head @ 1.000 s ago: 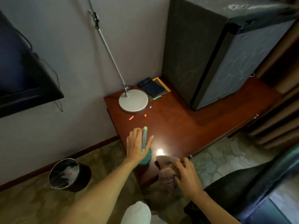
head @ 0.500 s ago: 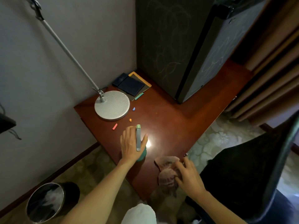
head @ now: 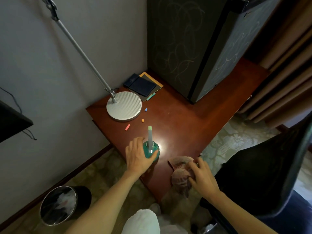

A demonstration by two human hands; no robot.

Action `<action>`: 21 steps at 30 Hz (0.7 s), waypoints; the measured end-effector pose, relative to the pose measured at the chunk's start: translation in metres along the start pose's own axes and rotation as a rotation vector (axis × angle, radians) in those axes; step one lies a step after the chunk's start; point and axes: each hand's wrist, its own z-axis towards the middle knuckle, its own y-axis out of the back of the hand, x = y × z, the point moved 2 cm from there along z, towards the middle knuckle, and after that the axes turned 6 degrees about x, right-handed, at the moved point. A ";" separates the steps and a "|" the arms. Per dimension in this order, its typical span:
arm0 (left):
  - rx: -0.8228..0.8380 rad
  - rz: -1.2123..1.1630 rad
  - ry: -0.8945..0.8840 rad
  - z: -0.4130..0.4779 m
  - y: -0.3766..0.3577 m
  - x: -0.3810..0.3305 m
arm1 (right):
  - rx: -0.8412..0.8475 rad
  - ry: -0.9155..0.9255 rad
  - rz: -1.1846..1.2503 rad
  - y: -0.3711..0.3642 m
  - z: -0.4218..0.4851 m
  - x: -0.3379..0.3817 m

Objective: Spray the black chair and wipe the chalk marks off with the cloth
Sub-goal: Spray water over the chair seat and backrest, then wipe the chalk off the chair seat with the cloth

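left hand (head: pixel 137 156) now sits lower, fingers curled round the teal spray bottle (head: pixel 150 150) near the table (head: pixel 185 115) edge, right hand (head: pixel 202 176) pinching the overhanging cloth (head: pixel 179 173), black chair (head: pixel 261 174) near right; a loose lift could tip the bottle.

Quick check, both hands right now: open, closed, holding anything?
Left hand: closed, gripping the spray bottle.
Right hand: closed, fingers holding the cloth.
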 end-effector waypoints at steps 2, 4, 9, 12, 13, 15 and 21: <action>0.004 -0.002 0.013 -0.019 0.000 0.002 | 0.002 -0.004 0.008 -0.002 -0.007 -0.001; -0.026 -0.014 0.037 -0.042 -0.001 0.001 | -0.002 -0.004 0.028 -0.005 -0.018 -0.001; -0.003 -0.049 0.080 -0.121 -0.020 -0.023 | 0.017 -0.016 0.078 -0.016 -0.060 -0.008; 0.207 0.000 -0.109 -0.164 -0.044 -0.049 | 0.041 -0.011 0.064 -0.020 -0.093 -0.018; 0.306 -0.001 -0.148 -0.176 -0.052 -0.060 | 0.043 -0.012 0.062 -0.020 -0.106 -0.021; 0.437 0.017 -0.199 -0.196 -0.067 -0.083 | 0.038 -0.001 0.075 -0.018 -0.135 -0.027; 0.386 -0.018 -0.363 -0.258 -0.105 -0.174 | -0.045 0.035 0.159 -0.010 -0.233 -0.072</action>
